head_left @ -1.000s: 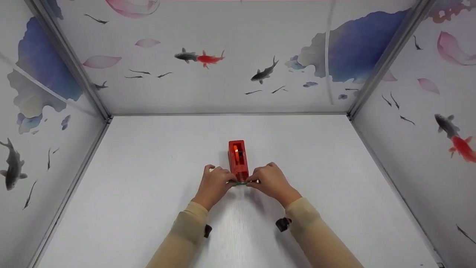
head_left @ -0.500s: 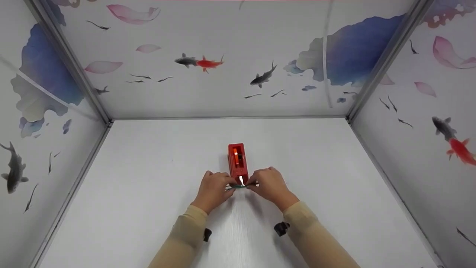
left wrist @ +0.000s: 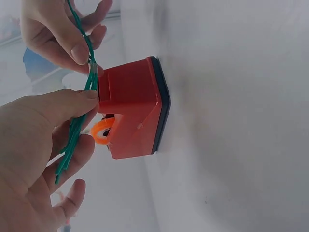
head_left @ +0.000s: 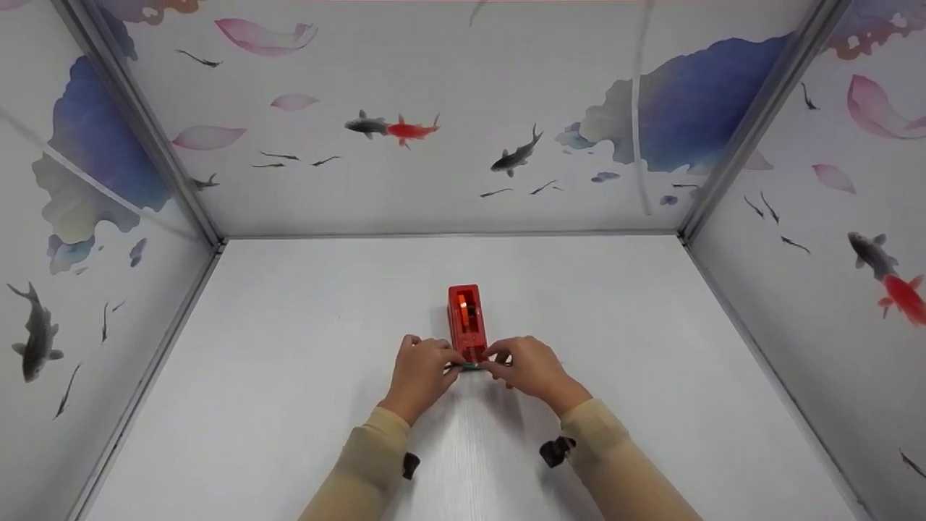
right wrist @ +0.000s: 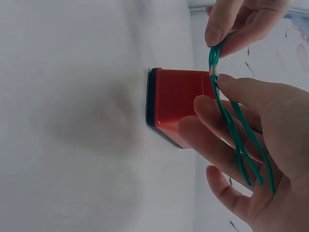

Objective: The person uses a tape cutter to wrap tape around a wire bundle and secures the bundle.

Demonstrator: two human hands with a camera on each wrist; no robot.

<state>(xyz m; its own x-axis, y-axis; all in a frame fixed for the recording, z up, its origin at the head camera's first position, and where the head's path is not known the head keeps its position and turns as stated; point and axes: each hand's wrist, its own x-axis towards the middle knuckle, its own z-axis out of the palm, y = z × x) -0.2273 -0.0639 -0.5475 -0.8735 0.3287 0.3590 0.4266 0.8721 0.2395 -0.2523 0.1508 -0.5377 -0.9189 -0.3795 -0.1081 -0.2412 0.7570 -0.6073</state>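
A bundle of thin green wires (right wrist: 235, 135) spans both hands at the near end of a red tape dispenser (head_left: 474, 339). My left hand (head_left: 421, 369) pinches the bundle between thumb and finger, with loose wire ends (left wrist: 66, 162) trailing over its fingers. On the other side, my right hand (head_left: 532, 367) holds the wires with thumb and fingertip, its other fingers spread. A clear piece of tape (right wrist: 213, 71) lies around the bundle between the two grips. An orange ring (left wrist: 100, 130) sits inside the dispenser, whose dark base rests on the table.
The white table (head_left: 289, 405) is enclosed by a back wall (head_left: 448, 188) and side walls printed with fish and petals. Metal rails (head_left: 694, 195) run up the corners. A small black camera (head_left: 557, 451) is worn at the right wrist.
The head view has tilted, so everything sits slightly lower. The bright glint at the dispenser's near end has gone. My right fingers look more spread; both hands stay on the wires.
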